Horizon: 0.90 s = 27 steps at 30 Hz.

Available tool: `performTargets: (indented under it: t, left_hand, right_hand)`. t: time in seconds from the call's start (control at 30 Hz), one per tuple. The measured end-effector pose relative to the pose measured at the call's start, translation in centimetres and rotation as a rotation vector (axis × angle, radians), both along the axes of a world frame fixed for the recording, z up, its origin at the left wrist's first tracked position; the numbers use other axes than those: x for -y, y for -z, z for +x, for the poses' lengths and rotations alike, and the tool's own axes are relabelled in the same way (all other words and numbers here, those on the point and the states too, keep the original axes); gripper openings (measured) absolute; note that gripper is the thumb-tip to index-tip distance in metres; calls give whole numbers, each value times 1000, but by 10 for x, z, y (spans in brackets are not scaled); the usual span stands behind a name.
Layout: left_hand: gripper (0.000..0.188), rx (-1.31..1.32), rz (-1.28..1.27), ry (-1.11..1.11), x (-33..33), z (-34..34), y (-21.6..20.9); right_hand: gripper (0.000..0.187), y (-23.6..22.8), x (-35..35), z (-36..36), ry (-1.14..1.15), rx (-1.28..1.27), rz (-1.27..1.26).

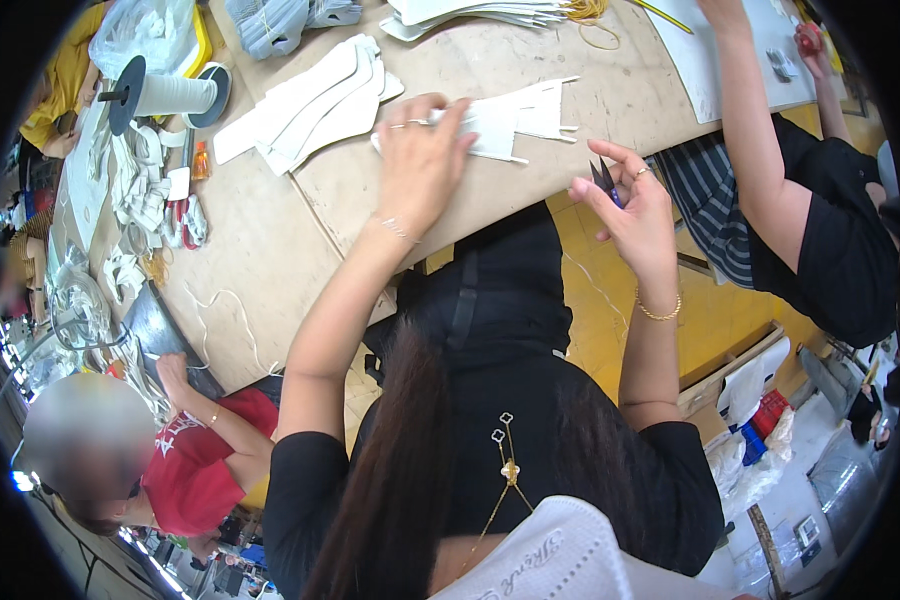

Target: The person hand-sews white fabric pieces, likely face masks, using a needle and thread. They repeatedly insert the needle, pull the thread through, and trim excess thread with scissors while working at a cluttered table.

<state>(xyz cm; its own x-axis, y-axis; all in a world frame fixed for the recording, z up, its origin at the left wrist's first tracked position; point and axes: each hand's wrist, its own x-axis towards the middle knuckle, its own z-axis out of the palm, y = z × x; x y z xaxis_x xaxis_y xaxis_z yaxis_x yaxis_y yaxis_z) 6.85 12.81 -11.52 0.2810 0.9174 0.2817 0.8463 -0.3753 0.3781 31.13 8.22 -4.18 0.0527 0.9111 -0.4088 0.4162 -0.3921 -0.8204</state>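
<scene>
My left hand (420, 160) rests on the table, palm down with fingers spread, over a white fabric piece (492, 128) with narrow straps at its ends. Part of that piece is hidden under my fingers. Another white strapped piece (542, 108) lies against it on the right. Past the table's near edge, my right hand (635, 205) holds small thread snips (607, 184), their dark blades pointing up and apart from the fabric. Left of my left hand lies a fanned stack of white cut fabric pieces (315, 105).
A spool of white cord (175, 97), bundled white straps (140, 180) and a small orange bottle (201, 160) are at the left. More white pieces (470, 14) lie at the far edge. A person in red (205, 445) works at lower left, another in black (820, 230) at right.
</scene>
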Motion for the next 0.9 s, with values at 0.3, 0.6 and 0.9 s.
performTargets:
  t: [0.3, 0.6, 0.9]
  left_hand:
    - [18, -46, -275, -31, -9, -22, -18]
    - [24, 130, -305, 198, -54, 6, -40]
    - [25, 851, -701, 237, 25, 7, -46]
  right_hand:
    - [55, -6, 0, 8, -63, -251, 1]
    - [64, -36, -1, 22, -27, -304, 14]
    - [63, -35, -42, -42, -319, -342, 147]
